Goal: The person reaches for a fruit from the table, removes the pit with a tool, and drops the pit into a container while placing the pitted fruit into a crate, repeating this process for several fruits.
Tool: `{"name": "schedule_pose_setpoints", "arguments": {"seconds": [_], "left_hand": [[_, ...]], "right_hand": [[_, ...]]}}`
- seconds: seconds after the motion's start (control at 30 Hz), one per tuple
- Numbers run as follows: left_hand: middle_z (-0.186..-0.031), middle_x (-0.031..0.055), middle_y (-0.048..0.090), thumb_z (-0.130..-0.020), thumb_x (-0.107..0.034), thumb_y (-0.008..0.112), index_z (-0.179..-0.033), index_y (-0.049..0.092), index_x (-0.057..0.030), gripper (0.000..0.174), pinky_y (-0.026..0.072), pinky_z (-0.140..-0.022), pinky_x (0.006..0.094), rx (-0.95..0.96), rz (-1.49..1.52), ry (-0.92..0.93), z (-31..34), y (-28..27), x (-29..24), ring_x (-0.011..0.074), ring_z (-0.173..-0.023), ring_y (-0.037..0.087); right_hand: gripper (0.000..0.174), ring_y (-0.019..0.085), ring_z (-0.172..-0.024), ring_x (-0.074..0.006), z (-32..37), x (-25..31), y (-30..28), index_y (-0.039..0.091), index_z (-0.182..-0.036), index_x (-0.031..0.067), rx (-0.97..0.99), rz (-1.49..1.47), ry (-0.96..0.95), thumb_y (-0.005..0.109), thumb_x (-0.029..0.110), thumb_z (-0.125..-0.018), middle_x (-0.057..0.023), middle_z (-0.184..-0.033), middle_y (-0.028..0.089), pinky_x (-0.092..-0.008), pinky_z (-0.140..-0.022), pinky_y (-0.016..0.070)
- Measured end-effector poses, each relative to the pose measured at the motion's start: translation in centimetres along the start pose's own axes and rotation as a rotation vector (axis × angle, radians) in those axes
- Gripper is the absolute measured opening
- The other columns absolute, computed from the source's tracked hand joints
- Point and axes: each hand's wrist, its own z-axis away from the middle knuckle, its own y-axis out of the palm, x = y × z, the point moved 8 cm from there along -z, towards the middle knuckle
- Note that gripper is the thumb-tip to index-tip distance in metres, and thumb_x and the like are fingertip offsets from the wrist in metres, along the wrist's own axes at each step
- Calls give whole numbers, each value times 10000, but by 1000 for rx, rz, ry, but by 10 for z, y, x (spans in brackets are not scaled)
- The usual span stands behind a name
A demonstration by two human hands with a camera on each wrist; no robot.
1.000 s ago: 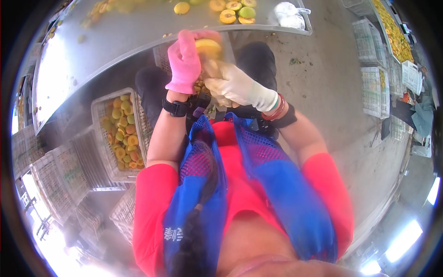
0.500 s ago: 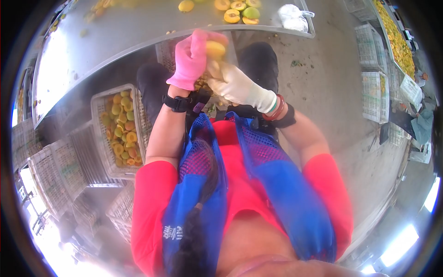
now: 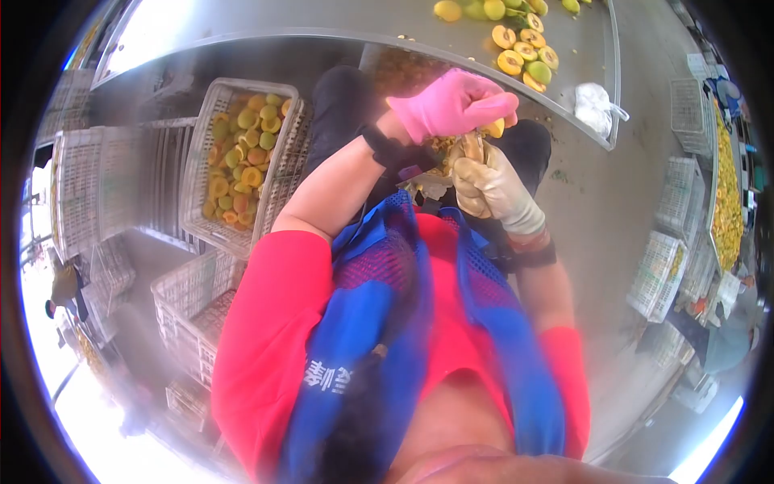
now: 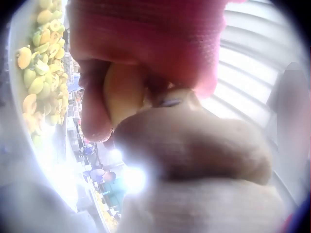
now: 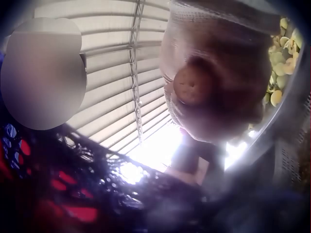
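Note:
My left hand point(image 3: 458, 105), in a pink glove, grips a yellow stone fruit point(image 3: 493, 127) that mostly hides under its fingers. In the left wrist view the side of the fruit point(image 4: 124, 90) shows between the pink fingers. Just below it, my right hand point(image 3: 493, 181), in a white glove, holds a wooden-handled tool point(image 3: 473, 147) up against the fruit. The handle's round end point(image 5: 192, 85) pokes out of the right fist. A small piece of metal point(image 4: 170, 102) glints between the two gloves; the rest of the tool's head is hidden.
A metal table point(image 3: 322, 18) ahead carries halved fruit point(image 3: 509, 62) and a white plastic bag point(image 3: 593, 109). To the left stands a crate point(image 3: 193, 181) full of fruit, with a white crate point(image 3: 173, 298) nearer me. More crates point(image 3: 657, 274) stand at the right.
The head view has swung, so table and crates sit further right. My left hand has turned over the fruit, covering more of it. The right hand stays close below, still holding the tool.

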Motion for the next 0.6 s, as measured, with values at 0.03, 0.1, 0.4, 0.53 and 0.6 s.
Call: {"name": "schedule_pose_setpoints", "arguments": {"seconds": [0.03,0.1,0.4,0.53,0.6], "left_hand": [[-879,31,719,-988,-233,502,-936,744,-43,313,500,-757,253,37,-7,-62,1,2,3,90,-829,632],[-874,23,719,-977,-236,522,-930,748,-49,298,498,-752,253,12,20,-97,6,-1,10,89,-815,622],[-808,75,692,-979,-384,584,-912,746,-56,372,510,-696,304,-45,-106,239,23,-13,-2,167,-758,649],[-932,78,699,-989,-253,521,-971,717,-28,299,508,-796,295,6,-98,108,25,-8,12,159,-876,645],[-931,92,698,-988,-255,528,-974,715,-24,298,510,-798,299,-1,-99,96,27,-8,15,174,-879,651]], "right_hand": [[119,323,-375,-54,-3,-5,3,474,-872,97,10,10,4,558,126,-951,47,-578,374,-239,-337,244],[105,314,-371,-55,-9,-2,-3,477,-868,99,-175,180,-131,548,104,-944,44,-573,372,-243,-336,245],[81,317,-377,-59,-7,-1,19,455,-979,98,-24,110,24,530,96,-948,50,-584,372,-237,-345,249],[80,309,-376,-53,-14,-4,6,459,-970,92,-191,342,-145,533,91,-940,55,-583,364,-229,-342,244],[81,301,-376,-49,-12,-11,7,461,-962,96,-185,229,-28,537,85,-935,57,-586,362,-227,-343,247]]}}
